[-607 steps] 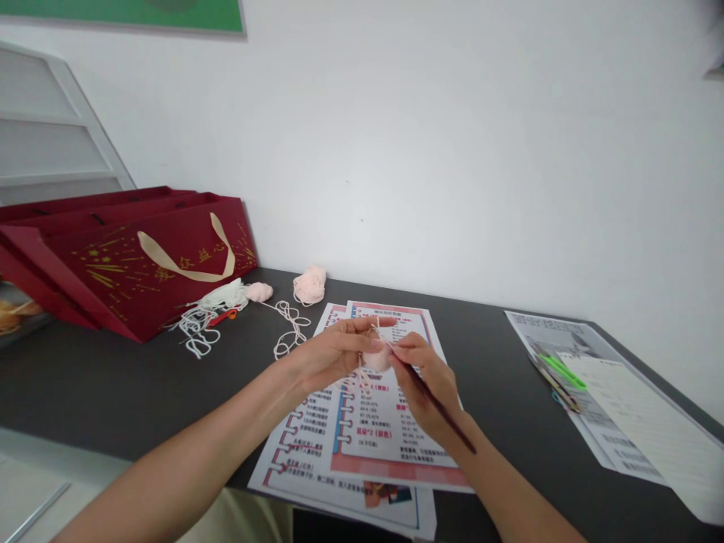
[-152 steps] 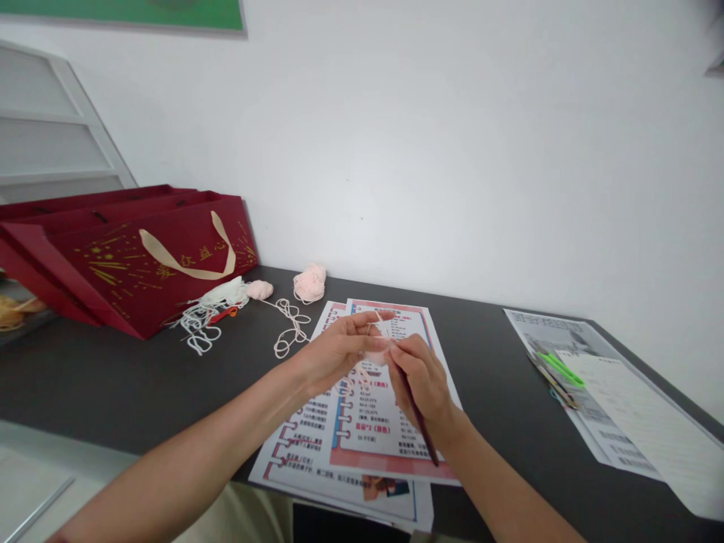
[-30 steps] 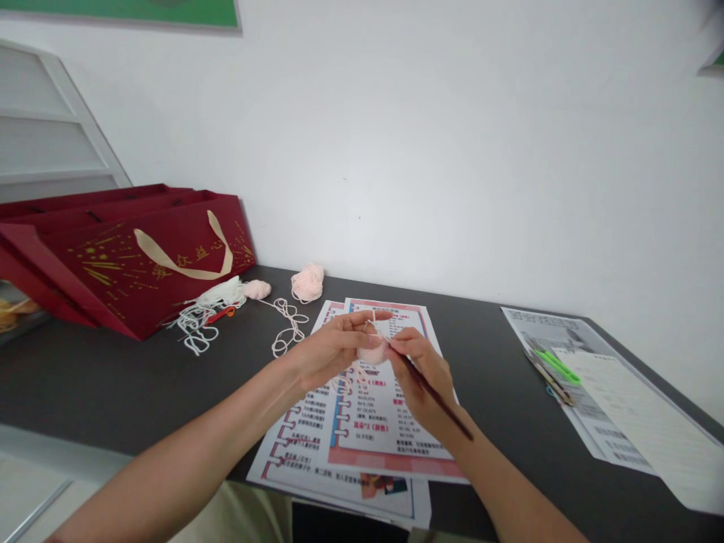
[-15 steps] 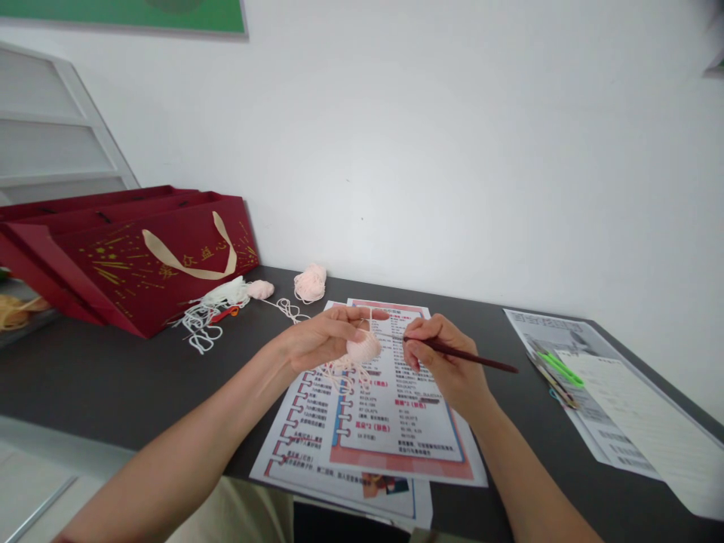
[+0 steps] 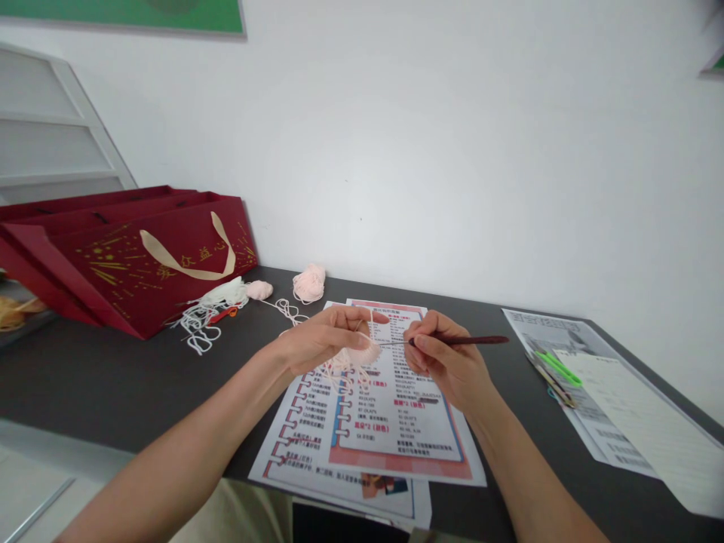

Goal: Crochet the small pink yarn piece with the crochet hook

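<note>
My left hand (image 5: 322, 341) pinches a small pale pink crocheted piece (image 5: 362, 351) above the printed sheets, with loose yarn loops hanging under it. My right hand (image 5: 446, 360) grips a dark red crochet hook (image 5: 461, 341), held almost level, its thin metal tip pointing left into the pink piece. A strand of yarn runs over my left forefinger. Both hands hover over the pattern sheets (image 5: 385, 411) that lie on the dark table (image 5: 113, 385).
A red gift bag (image 5: 130, 260) lies on its side at the left. White yarn (image 5: 207, 313) and pink yarn balls (image 5: 308, 283) sit behind my hands. At the right lie papers (image 5: 616, 411) with green-handled snips (image 5: 557, 367) on them. A white wall stands behind.
My right hand swung the hook from pointing down toward me to lying level, handle to the right. The tip has moved back into the pink piece.
</note>
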A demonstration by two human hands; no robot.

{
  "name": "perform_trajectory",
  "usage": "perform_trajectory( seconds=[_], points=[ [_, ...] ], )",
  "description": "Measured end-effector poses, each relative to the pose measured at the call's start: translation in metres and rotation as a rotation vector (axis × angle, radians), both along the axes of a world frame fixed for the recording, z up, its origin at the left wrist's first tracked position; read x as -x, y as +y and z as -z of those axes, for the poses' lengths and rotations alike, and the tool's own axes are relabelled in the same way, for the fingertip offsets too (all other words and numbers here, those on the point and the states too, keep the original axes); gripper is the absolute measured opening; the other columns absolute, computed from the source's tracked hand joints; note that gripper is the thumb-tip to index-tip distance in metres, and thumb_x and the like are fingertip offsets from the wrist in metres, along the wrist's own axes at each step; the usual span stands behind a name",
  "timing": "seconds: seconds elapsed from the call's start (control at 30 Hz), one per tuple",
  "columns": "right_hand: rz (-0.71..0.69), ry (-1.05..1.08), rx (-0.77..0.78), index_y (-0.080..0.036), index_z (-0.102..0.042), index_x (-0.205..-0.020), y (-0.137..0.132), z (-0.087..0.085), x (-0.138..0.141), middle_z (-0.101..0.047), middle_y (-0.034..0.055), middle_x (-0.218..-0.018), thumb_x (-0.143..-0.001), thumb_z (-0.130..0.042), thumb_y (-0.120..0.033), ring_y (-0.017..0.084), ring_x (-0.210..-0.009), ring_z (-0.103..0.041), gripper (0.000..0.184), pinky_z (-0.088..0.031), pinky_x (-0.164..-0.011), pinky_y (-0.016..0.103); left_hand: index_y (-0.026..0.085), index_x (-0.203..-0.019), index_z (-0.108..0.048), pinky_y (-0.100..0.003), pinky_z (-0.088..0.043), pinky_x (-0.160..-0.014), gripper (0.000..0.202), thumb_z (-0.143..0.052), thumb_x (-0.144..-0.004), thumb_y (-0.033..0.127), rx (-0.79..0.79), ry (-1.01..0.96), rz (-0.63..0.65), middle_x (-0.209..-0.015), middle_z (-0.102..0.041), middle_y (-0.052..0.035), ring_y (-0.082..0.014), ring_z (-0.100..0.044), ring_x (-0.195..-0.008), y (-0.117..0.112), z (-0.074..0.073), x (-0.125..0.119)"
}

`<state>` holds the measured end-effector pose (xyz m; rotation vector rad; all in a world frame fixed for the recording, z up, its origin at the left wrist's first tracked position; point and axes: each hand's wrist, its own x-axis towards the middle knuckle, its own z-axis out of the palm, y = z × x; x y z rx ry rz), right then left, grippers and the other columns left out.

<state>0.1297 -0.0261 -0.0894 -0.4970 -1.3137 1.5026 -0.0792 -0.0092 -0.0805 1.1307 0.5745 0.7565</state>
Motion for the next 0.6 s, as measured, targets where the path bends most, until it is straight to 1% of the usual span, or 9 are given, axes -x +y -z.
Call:
perform_trajectory(
  seconds=[0.1,0.23,0.47,0.6],
  points=[
    [0.037,-0.010,-0.021,-0.020,-0.052,-0.071,0.000,0.003,0.001,-0.049,-0.0057,-0.054,-0.081,-0.063,-0.023,0.008,-0.044,-0.039,0.015,-0.026,-0.045,0.023,0.018,-0.108,-0.064,-0.026,-0.038,-0.064,0.038,-0.070,-0.070,0.015,-0.123,0.029,-0.108,-0.072,-0.058,0.0011,-0.0101,-0.052,-0.063,-0.003,-0.001,-0.005],
    [0.152,-0.115,-0.138,-0.020,-0.053,-0.073,0.001,0.009,0.001,-0.049,-0.0049,-0.056,-0.083,-0.062,-0.027,0.009,-0.046,-0.039,0.015,-0.026,-0.045,0.024,0.017,-0.109,-0.062,-0.026,-0.035,-0.063,0.038,-0.070,-0.072,0.018,-0.228,0.097,-0.234,-0.071,-0.056,0.0028,-0.0094,-0.050,-0.062,-0.007,-0.001,-0.011],
    [0.307,-0.305,-0.317,-0.021,-0.052,-0.075,-0.006,0.011,0.002,-0.045,-0.0050,-0.059,-0.088,-0.057,-0.024,0.010,-0.051,-0.040,0.014,-0.029,-0.048,0.026,0.016,-0.110,-0.061,-0.027,-0.038,-0.066,0.037,-0.070,-0.073,0.020,-0.309,0.184,-0.312,-0.074,-0.056,0.0028,-0.0103,-0.053,-0.067,-0.011,-0.002,-0.014],
    [0.386,-0.415,-0.409,-0.021,-0.051,-0.076,-0.010,0.014,0.002,-0.047,-0.0037,-0.062,-0.089,-0.053,-0.024,0.011,-0.053,-0.041,0.013,-0.031,-0.049,0.026,0.018,-0.110,-0.062,-0.027,-0.039,-0.066,0.035,-0.068,-0.075,0.022,-0.353,0.204,-0.346,-0.072,-0.056,0.0028,-0.0109,-0.053,-0.067,-0.012,0.001,-0.015]
  ],
)
